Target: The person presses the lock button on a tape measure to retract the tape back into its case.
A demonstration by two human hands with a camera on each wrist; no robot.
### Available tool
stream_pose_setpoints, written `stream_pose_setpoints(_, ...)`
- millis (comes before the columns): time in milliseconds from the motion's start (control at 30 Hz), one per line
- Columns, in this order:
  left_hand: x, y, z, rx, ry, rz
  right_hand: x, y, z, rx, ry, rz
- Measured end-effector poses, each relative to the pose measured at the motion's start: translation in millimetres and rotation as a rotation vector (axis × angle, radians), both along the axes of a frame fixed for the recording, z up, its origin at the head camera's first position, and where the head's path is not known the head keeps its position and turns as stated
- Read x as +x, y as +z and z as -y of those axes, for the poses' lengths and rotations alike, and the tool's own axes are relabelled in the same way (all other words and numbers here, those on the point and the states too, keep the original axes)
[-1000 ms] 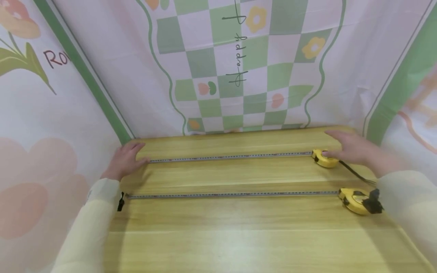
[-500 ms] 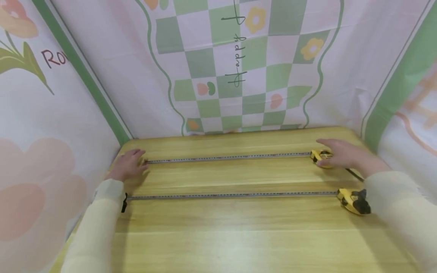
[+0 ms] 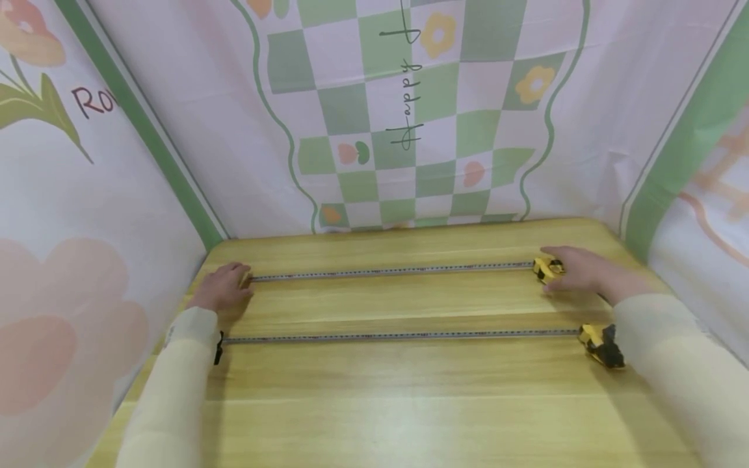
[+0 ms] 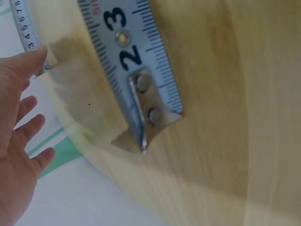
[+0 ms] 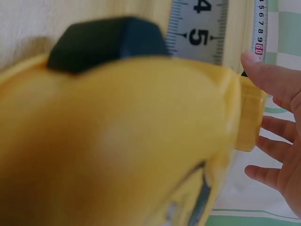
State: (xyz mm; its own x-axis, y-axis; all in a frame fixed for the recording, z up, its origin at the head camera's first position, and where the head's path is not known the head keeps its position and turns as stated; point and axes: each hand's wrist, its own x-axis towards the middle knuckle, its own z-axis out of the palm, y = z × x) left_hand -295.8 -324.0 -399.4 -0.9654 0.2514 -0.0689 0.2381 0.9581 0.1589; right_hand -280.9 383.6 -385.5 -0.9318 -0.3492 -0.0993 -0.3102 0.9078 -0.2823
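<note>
Two yellow tape measures lie on a wooden table, each with its blade drawn out leftward. My left hand (image 3: 223,288) is at the hooked left end of the far blade (image 3: 380,272); in the left wrist view its thumb (image 4: 35,60) overlaps that end and the other fingers are spread. Around the far tape case (image 3: 544,268) lies my right hand (image 3: 579,272), its thumb on the near side and fingers on the far side. Those fingers (image 5: 277,128) look straight and loose at the case's edge. The near case (image 3: 593,341) is partly hidden by black material and the right sleeve.
The near blade (image 3: 404,336) runs roughly parallel to the far one; its metal hook (image 4: 146,108) fills much of the left wrist view. A black piece (image 3: 219,349) shows beside the left sleeve. Printed cloth (image 3: 409,110) hangs behind and at both sides of the wooden table (image 3: 398,416).
My right hand has come left and down around the far tape case, with the sleeve covering more of the near one. The left hand has shifted slightly at the far blade's end.
</note>
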Motion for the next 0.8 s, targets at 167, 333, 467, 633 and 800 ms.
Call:
stream_pose_setpoints(167, -0.4, -3.8, -1.2, -0.023, -0.003, -0.017, 0.1, -3.7, -0.2, -0.004, -0.023, 0.022)
stream_pose_setpoints(333, -2.9, -9.1, -0.7, -0.037, -0.004, -0.042, 0.2, -4.8, 0.6, -0.003, -0.031, 0.025)
stream_pose_setpoints(467, -4.1, -11.1, -1.6, -0.024, -0.009, -0.050, 0.7, -5.2, 1.7, 0.005, -0.025, 0.020)
stream_pose_setpoints(633, -7.5, -12.4, -3.2, -0.023, -0.045, -0.086, 0.9, -5.3, 4.1, 0.016, -0.013, 0.007)
stream_pose_setpoints(800, -8.3, -13.4, -4.7, 0.009, -0.042, -0.087, -0.3, -5.7, 5.2, 0.030, -0.010, 0.004)
